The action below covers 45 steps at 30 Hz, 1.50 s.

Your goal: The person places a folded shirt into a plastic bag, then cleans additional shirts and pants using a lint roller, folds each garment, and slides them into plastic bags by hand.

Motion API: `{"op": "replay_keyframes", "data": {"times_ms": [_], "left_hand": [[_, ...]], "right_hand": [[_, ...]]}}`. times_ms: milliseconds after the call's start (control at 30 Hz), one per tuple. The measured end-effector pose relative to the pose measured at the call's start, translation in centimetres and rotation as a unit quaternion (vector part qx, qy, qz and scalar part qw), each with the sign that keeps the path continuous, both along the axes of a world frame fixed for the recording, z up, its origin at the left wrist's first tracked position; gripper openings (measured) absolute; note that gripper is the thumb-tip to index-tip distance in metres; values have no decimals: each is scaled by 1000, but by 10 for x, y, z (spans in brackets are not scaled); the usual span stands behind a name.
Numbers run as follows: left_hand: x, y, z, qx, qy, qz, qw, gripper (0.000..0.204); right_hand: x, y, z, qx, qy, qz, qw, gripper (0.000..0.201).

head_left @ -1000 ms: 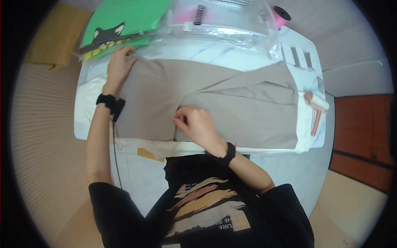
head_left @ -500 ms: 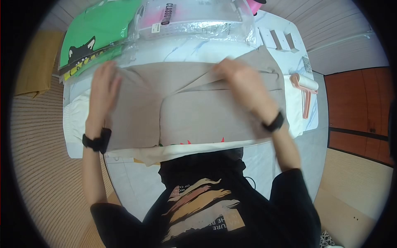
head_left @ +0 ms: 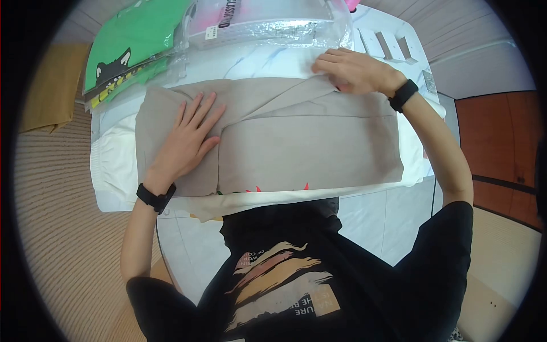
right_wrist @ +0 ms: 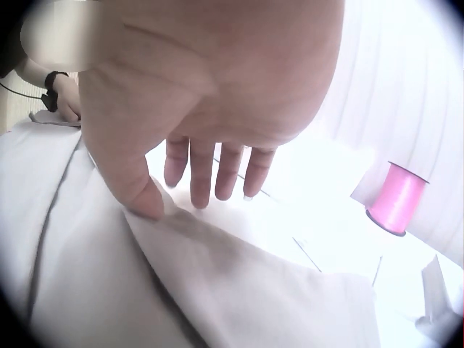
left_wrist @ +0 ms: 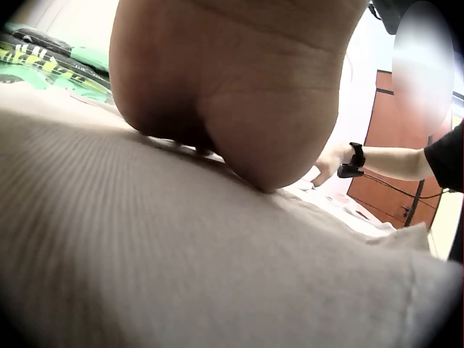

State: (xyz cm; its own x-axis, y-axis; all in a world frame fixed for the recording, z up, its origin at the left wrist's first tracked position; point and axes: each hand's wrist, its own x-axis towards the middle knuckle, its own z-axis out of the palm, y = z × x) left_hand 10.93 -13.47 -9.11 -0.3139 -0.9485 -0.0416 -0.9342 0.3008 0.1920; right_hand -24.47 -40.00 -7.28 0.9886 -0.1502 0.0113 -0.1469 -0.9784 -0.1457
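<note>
A grey garment (head_left: 307, 151) lies folded lengthwise on top of a white one (head_left: 111, 162), whose gathered waistband shows at the left. Spread flat on the grey cloth's left part is my left hand (head_left: 188, 139), its fingers pointing toward the far edge. My right hand (head_left: 362, 71) is at the far edge on the right side. In the right wrist view its thumb touches a fold of the grey cloth (right_wrist: 239, 268), while the straight fingers (right_wrist: 201, 177) reach down beyond the edge. Bits of red print (head_left: 257, 189) peek out along the near edge.
Across the table's far side lie a bagged green garment (head_left: 139, 34) and a clear plastic package (head_left: 268, 25). Metal strips (head_left: 388, 45) stand at the back right, with a pink ribbon spool (right_wrist: 399, 197) beyond. Brown cloth (head_left: 54, 85) hangs at the left.
My left hand moved right from the garment's left edge and now lies flat on it. The right hand went from the middle of the cloth to its far right edge.
</note>
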Motion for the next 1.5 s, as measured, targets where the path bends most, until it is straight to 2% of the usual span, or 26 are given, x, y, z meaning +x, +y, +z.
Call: {"op": "replay_keyframes", "data": {"times_ms": [100,167,200,267,300,367,433,500,533,633,733,867,900,933,967,1000,1033,1067,1100,1167,1200,1233,1267,1333,1400,1500], "left_hand": [[-11,-5,10,-5,18,-26,999,68],[-17,-9,6,10,9,-48,999,69],[-19,-10,3,10,12,-50,999,69],[-20,-12,-1,22,-27,-37,999,70],[-20,-12,-2,23,-26,-39,999,70],[-19,-12,-3,23,-18,-37,999,70],[-19,-13,-5,24,-20,-38,999,70],[-20,-13,-6,22,-20,-36,999,70],[-20,-13,-6,23,-22,-35,999,70],[-20,-12,-5,23,-21,-30,999,70],[-20,-12,-8,22,-23,-32,999,70],[-19,-13,-9,22,-29,-32,999,72],[-20,-12,-7,23,-30,-32,999,72],[-22,-12,-3,5,-16,-35,999,65],[-22,-12,1,-13,-2,-38,999,58],[-18,-14,4,-12,-4,-37,999,58],[-13,-18,6,-21,19,-36,999,44],[-9,-24,9,-30,43,-34,998,34],[-9,-29,12,-30,40,-31,998,34],[-14,-42,20,-133,80,-22,988,17],[-14,-47,20,-133,74,-21,988,17],[-13,-51,17,-88,78,-11,993,16],[-14,-52,15,-43,81,0,996,15],[-20,-42,12,-39,63,7,997,14],[-24,-29,15,-34,47,21,998,15],[-22,-9,23,-44,62,15,997,19]], "right_hand": [[12,4,-6,56,-48,17,997,20],[17,1,-3,45,35,38,998,27],[16,-2,0,46,37,36,998,27],[13,-5,20,16,117,32,993,27],[8,-4,27,17,118,31,992,27],[-11,4,36,28,130,-47,990,27],[-43,6,31,6,126,-35,991,29],[-75,17,19,-138,119,-39,983,27],[-88,32,17,-190,120,-70,972,28],[-114,74,12,-235,85,-180,951,19],[-134,94,11,-297,79,-188,933,13],[-159,102,2,-296,38,-178,938,13],[-165,106,-2,-262,63,-225,937,13],[-167,109,-3,-226,87,-270,932,14],[-170,109,0,-226,85,-269,932,14],[-172,109,4,-251,77,-278,924,15],[-174,109,9,-275,69,-287,915,16],[-178,103,11,-214,71,-299,927,22],[-175,98,12,-214,68,-297,928,22],[-162,91,14,-86,-10,-329,940,23],[-149,89,13,-45,-42,-339,939,22],[-138,85,8,-42,-48,-339,939,22],[-130,79,1,-70,-40,-337,938,22],[-119,69,-7,-94,-38,-333,937,23],[-115,58,-10,-56,42,-356,932,24],[-122,35,-6,-21,-32,-367,929,24]]}}
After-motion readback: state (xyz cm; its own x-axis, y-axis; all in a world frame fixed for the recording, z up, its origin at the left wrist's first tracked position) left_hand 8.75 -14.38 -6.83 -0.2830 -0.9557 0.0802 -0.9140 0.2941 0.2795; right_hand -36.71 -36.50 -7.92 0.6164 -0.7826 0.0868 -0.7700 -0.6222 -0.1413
